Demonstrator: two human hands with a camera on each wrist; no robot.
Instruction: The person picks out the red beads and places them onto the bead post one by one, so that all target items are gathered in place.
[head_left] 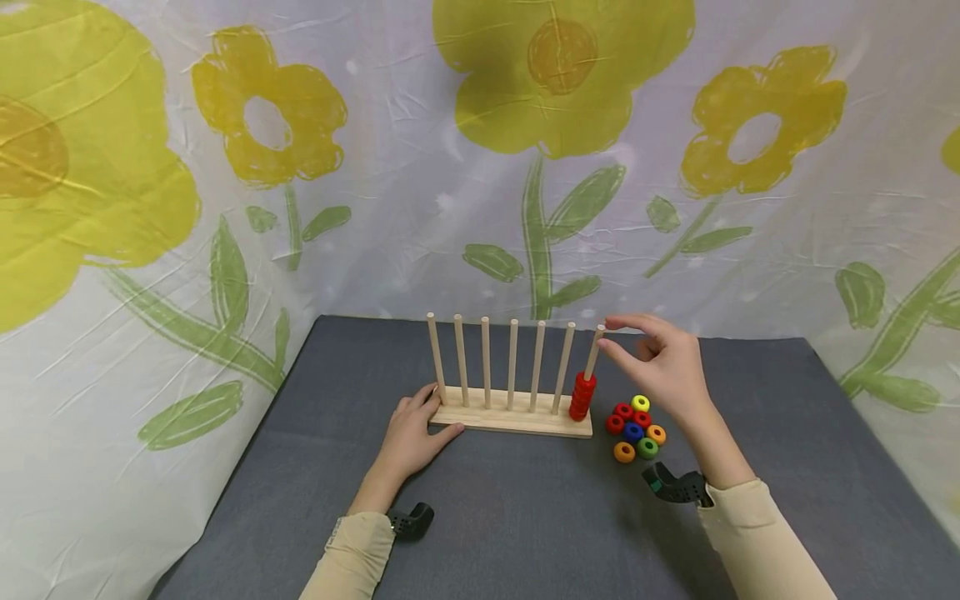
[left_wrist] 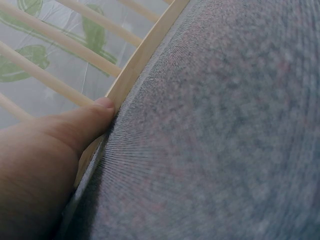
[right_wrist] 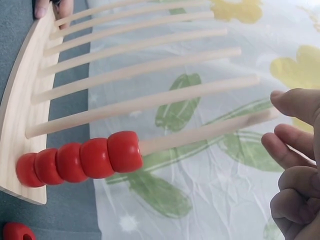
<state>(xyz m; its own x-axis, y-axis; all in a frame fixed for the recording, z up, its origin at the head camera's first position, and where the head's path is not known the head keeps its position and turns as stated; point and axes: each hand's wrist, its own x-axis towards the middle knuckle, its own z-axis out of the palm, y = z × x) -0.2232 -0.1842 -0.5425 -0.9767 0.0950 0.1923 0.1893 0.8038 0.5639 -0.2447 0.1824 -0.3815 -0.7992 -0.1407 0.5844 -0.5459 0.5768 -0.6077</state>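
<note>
A wooden peg stand [head_left: 510, 423] with a row of upright pegs stands on the table. My left hand [head_left: 411, 437] grips its left end, thumb along the front edge and fingers around the back; the left wrist view shows that thumb [left_wrist: 95, 117] against the base. Several red beads [head_left: 582, 396] are stacked at the bottom of the rightmost peg [right_wrist: 210, 127]. Beside that peg's top is my right hand [head_left: 663, 362], thumb and forefinger spread apart on either side of the tip with nothing held between them. The other fingers [right_wrist: 295, 200] are curled.
Right of the stand lies a group of loose beads, among them a yellow bead [head_left: 640, 403], a blue bead [head_left: 627, 437], a green bead [head_left: 647, 455] and an orange bead [head_left: 624, 458], plus several red ones. A flower-printed cloth [head_left: 405, 208] hangs behind the dark table [head_left: 517, 517].
</note>
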